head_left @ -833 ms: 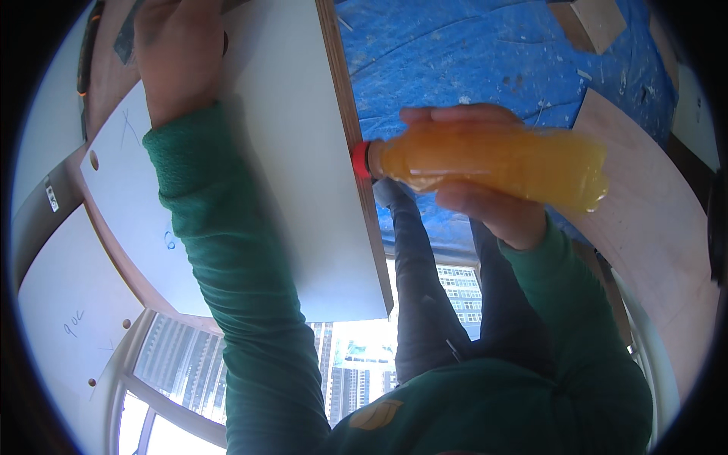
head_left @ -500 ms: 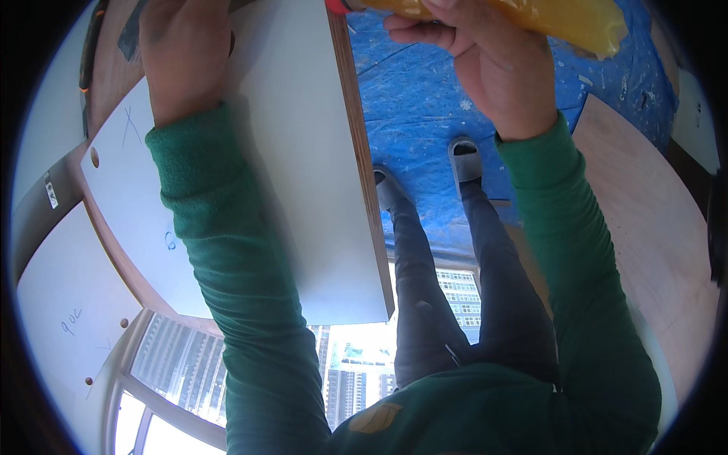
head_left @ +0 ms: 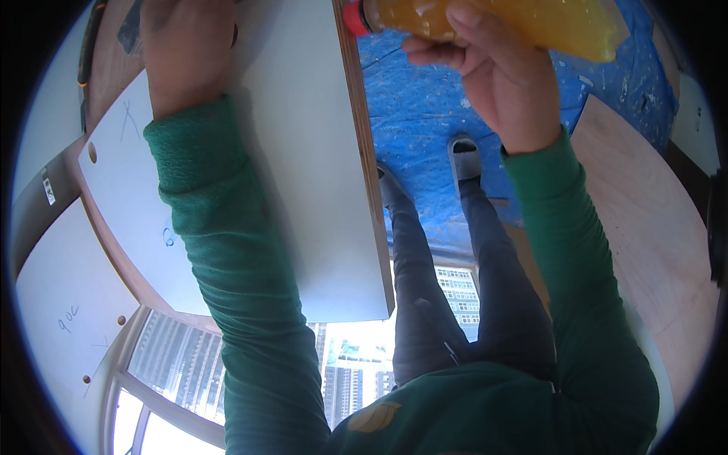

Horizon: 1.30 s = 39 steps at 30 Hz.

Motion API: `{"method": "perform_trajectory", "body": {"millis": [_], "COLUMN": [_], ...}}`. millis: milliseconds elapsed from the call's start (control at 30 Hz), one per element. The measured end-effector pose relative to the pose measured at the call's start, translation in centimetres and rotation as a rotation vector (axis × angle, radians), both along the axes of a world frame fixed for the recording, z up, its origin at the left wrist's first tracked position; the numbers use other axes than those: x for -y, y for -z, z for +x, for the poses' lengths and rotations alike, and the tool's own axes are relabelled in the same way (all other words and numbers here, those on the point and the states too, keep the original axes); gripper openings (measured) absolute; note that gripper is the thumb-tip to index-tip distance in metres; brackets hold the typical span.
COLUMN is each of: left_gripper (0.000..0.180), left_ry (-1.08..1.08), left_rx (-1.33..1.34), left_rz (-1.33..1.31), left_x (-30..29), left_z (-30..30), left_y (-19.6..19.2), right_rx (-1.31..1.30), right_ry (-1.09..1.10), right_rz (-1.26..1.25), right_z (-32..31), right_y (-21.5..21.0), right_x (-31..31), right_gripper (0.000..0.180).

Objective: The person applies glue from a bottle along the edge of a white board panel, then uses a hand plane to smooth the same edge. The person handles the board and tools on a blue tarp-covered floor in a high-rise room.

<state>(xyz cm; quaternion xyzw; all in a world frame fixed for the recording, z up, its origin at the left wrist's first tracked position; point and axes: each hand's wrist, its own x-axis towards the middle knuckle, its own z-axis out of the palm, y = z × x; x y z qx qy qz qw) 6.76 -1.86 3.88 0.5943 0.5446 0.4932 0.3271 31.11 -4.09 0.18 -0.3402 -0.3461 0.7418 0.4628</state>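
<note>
My right hand [head_left: 504, 83] is wrapped round a clear plastic bottle [head_left: 561, 30] of yellow-orange contents. The bottle lies nearly level, its red cap [head_left: 354, 18] pointing left beside the long edge of a white-faced board [head_left: 318, 189]. That edge shows layered brown plywood. Over the board's far left part is my left hand [head_left: 188, 53], back of the hand up; its fingers run out of the picture at the top, so what they hold or touch is hidden. A dark grey flat piece [head_left: 130, 30] shows just left of that hand.
White panels [head_left: 64, 303] with pen marks and round holes stand at left. A black-and-orange handled tool [head_left: 87, 45] lies far left. Blue sheeting [head_left: 425, 98] covers the floor under my slippers [head_left: 465, 155]. A bare wood panel [head_left: 644, 220] leans at right. Windows [head_left: 182, 364] are below.
My right hand has come slightly nearer and to the right with the bottle, so its red cap shows more fully. My left hand has hardly moved.
</note>
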Motion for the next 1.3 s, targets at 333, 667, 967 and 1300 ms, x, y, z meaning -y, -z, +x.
{"method": "perform_trajectory", "body": {"millis": [333,667,967,1300], "left_gripper": [0.032,0.036,0.037,0.040], "left_ry": [-0.049,-0.127,-0.087,-0.003], "left_rx": [-0.031,0.355,-0.011,0.056], "left_rz": [0.008,-0.347,0.004,-0.008], "left_x": [0.3,-1.4,0.6,0.4], "left_z": [0.8,-1.5,0.9,0.4], "left_y": [-0.5,-2.6,0.1,0.1], "right_rx": [0.033,-0.141,-0.021,0.049], "right_ry": [-0.098,-0.048,-0.061,-0.112], "right_rz": [0.064,-0.068,-0.045,0.063], "right_z": [2.2,2.0,1.0,2.8], "right_y": [2.7,1.3,0.9,0.2], "right_x": [1.3,1.6,2.9,10.8], "right_gripper": [0.041,0.037,0.042,0.055]}}
